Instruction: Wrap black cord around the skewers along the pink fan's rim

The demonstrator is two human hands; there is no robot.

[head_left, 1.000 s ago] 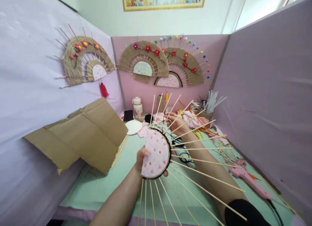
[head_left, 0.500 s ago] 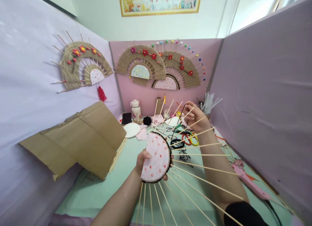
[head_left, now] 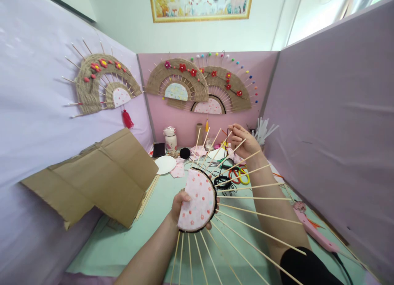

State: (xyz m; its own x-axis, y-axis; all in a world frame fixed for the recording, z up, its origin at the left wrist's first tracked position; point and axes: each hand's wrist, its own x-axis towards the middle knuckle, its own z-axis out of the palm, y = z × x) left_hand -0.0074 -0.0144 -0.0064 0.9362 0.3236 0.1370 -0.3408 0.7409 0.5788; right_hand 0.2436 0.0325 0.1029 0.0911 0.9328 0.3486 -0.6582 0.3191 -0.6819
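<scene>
My left hand point(head_left: 181, 201) grips a half-round fan base point(head_left: 197, 201) covered in pink flowered cloth, its thumb on the front and fingertips showing behind the curved edge. Thin wooden sticks point(head_left: 255, 197) fan out from that edge, and black cord lines the curve. Up and to the right, my right hand point(head_left: 243, 139) pinches a strand of black cord point(head_left: 227, 137) between thumb and fingers, behind the upper sticks. The strand runs down toward the fan's edge. A loose coil of black cord point(head_left: 223, 182) lies on the table behind the sticks.
Brown cardboard point(head_left: 95, 174) leans at the left. At the back stand a white bottle point(head_left: 170, 139), a black yarn ball point(head_left: 185, 153) and a white paper piece point(head_left: 165, 165). Scissors point(head_left: 244, 175) lie behind the sticks; a pink glue gun point(head_left: 317, 233) rests at right. Finished fans point(head_left: 178, 71) hang on the partitions.
My right hand has shifted slightly left and up, drawing the black strand more upright. Loose cord on the table has been pulled in toward the coil. My left hand stays on the fan base.
</scene>
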